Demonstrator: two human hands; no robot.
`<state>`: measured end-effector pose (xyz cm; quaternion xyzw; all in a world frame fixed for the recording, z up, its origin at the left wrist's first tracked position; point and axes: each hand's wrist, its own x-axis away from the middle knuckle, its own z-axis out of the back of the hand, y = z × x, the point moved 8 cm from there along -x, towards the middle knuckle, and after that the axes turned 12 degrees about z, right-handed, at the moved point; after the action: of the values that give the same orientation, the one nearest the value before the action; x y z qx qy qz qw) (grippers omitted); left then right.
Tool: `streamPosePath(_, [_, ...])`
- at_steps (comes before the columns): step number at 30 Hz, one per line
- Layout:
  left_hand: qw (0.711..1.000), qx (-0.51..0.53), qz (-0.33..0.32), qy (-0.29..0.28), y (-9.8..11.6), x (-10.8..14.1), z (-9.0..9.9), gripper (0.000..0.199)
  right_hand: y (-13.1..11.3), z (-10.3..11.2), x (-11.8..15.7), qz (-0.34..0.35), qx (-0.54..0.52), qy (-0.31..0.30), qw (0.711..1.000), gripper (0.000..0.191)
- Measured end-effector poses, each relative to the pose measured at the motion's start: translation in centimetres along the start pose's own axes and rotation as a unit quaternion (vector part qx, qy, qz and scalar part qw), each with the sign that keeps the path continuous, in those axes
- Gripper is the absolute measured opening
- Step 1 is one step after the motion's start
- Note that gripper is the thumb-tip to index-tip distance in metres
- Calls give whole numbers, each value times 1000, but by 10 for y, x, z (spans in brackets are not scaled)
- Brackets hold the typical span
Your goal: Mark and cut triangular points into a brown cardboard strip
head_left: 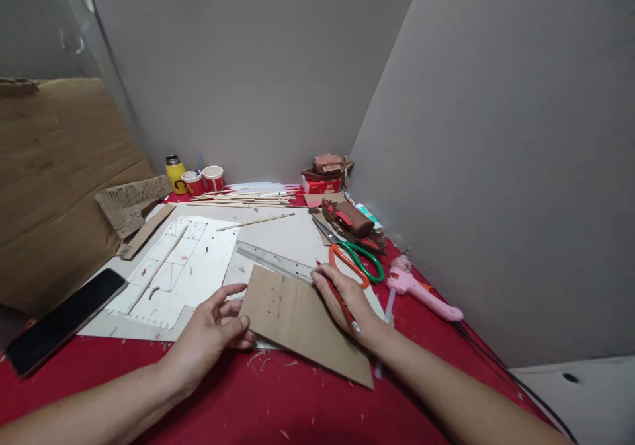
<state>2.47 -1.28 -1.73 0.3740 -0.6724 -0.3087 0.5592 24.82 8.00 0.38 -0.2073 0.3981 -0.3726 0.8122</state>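
My left hand point(221, 323) grips the left corner of a flat brown cardboard piece point(302, 323), thumb at the edge and some fingers beneath it. Small pencil marks show near the piece's left side. In my right hand point(344, 296) is a red and black pencil point(343, 303), its point facing away from me. That hand lies over the cardboard's right edge, its fingers close to the end of a clear ruler point(275, 260). I cannot tell whether they also hold the ruler. Scissors point(360, 260) with green and orange handles lie beyond my right hand.
A phone point(67, 319) and a drawing sheet point(198, 260) with a stick are at left. Thin sticks point(243, 199), cups point(213, 178) and a yellow bottle point(175, 175) stand behind. A pink glue gun point(421, 293) lies right; large cardboard point(59, 187) leans left.
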Motion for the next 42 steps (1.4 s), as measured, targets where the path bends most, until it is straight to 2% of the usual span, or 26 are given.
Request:
streamPosePath(3, [999, -14, -23, 23, 19, -12, 10, 64, 0, 5, 1, -30, -44, 26, 998, 33])
streamPosePath(6, [997, -33, -46, 60, 42, -22, 29, 52, 6, 13, 3, -61, -88, 70, 992, 33])
streamPosePath(9, [991, -62, -68, 93, 66, -27, 46, 44, 17, 25, 5, -82, -129, 130, 980, 32])
streamPosePath(12, [986, -109, -68, 103, 81, -31, 54, 37, 27, 34, 5, -102, -186, 178, 961, 32])
streamPosePath(17, [980, -169, -53, 88, 75, -50, 53, 29, 30, 33, 5, -140, -280, 201, 928, 37])
streamPosePath(23, [964, -216, -100, 116, 68, -67, 56, 32, 30, 22, 6, -191, -348, 177, 901, 42])
streamPosePath(26, [940, -255, -156, 162, 79, -54, 59, 31, 33, 18, 9, -228, -380, 164, 881, 43])
streamPosePath(29, [901, -295, -234, 216, 90, -34, 58, 31, 33, 14, 11, -256, -408, 155, 863, 42])
streamPosePath(33, [847, -359, -320, 227, 92, -22, 46, 33, 29, 12, 14, -270, -431, 153, 848, 39])
streamPosePath(37, [820, -418, -340, 194, 84, -33, 37, 39, 32, 16, 15, -269, -440, 181, 837, 36])
streamPosePath(42, [812, -441, -332, 188, 79, -40, 38, 50, 40, 27, 12, -261, -439, 234, 827, 34])
